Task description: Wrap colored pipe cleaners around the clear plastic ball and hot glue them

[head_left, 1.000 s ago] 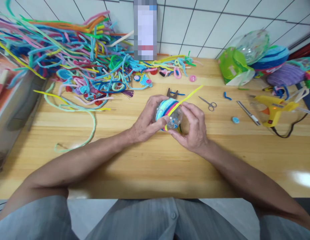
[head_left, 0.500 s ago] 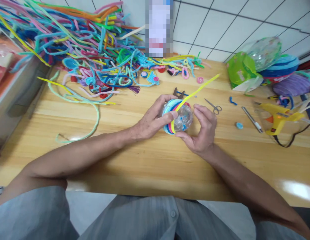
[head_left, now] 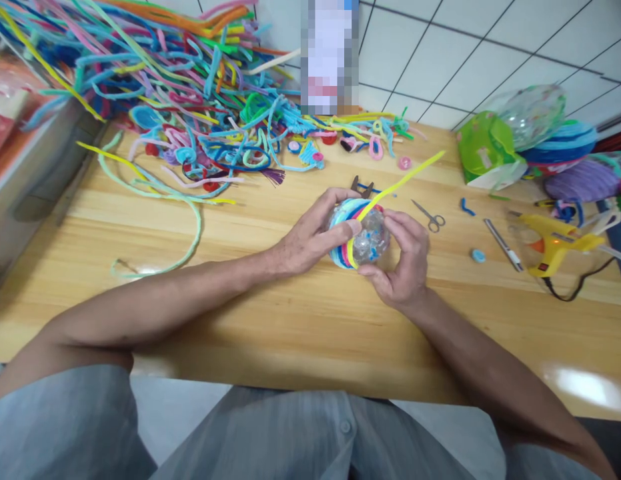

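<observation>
Between my hands is a clear, round plastic ball [head_left: 371, 241], its left side wrapped in bands of light blue, dark blue, pink and yellow pipe cleaner. My left hand [head_left: 317, 233] is closed around the wrapped side, its thumb pressing a yellow pipe cleaner [head_left: 410, 177] against the ball. The free end of that yellow strand sticks out to the upper right. On the bare right side, my right hand [head_left: 403, 263] grips the ball between thumb and fingers. Its fingertips touch the rim. The ball's underside is hidden.
A heap of pipe cleaners [head_left: 190, 87] fills the back left. Small scissors [head_left: 431, 217], a utility knife [head_left: 503, 245], a blue round piece [head_left: 478, 255] and a yellow glue gun [head_left: 553, 241] lie to the right. Behind them stands a green bag [head_left: 485, 147]. A loose mint strand [head_left: 197, 233] curls at left.
My right hand has closed in from the right, and its fingers now touch the ball. The view has shifted slightly. My left hand keeps its hold.
</observation>
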Motion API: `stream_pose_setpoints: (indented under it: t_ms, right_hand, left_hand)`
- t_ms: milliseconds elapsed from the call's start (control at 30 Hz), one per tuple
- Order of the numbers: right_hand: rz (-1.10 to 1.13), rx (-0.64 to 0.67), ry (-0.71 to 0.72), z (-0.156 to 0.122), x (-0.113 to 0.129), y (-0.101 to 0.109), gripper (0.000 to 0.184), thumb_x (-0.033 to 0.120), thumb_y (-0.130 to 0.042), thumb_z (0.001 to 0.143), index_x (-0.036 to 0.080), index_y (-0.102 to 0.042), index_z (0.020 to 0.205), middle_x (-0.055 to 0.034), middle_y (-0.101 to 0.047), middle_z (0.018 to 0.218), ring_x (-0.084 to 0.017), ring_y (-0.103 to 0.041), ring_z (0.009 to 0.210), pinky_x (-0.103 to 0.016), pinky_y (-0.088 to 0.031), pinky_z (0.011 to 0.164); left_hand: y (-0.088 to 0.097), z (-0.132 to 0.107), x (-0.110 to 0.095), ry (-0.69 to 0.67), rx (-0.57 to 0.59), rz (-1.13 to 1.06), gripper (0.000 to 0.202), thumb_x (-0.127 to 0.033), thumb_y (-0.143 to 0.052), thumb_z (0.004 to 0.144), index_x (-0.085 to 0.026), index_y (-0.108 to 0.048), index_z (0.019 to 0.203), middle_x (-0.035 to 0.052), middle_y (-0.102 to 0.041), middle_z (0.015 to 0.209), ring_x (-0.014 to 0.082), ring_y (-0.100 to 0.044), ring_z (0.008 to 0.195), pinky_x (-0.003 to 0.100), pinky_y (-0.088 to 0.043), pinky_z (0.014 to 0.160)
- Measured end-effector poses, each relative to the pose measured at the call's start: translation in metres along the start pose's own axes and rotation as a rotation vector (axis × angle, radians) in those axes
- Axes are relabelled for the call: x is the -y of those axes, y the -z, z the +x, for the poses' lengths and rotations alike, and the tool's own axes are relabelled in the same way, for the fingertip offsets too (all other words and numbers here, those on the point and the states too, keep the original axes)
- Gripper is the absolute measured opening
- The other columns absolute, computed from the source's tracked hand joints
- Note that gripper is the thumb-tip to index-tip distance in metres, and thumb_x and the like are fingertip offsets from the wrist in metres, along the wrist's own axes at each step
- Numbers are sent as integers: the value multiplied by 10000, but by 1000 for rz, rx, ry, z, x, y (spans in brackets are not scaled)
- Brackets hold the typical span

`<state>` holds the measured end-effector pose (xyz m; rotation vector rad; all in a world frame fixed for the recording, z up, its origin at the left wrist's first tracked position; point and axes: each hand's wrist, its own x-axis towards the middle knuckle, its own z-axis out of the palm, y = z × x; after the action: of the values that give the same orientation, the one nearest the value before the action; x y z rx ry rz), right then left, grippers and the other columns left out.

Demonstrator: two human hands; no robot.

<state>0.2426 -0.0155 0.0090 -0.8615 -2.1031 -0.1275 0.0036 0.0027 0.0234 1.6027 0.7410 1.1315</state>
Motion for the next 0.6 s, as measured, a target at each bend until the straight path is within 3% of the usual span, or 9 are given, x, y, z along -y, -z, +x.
stream_pose_setpoints:
  t_ms: [600]
  right_hand:
    - [78, 62, -59, 8, 11, 5, 866, 658, -734, 942, 265, -428, 1650, -171, -644, 1504, -417, -649, 1385, -692, -577, 1138]
  left_hand:
    - [-3, -5, 0, -80, -37, 134, 561, -664, -624, 1049, -228, -590, 1401, 138, -652, 1425, 313, -626, 1381, 510, -513, 1242]
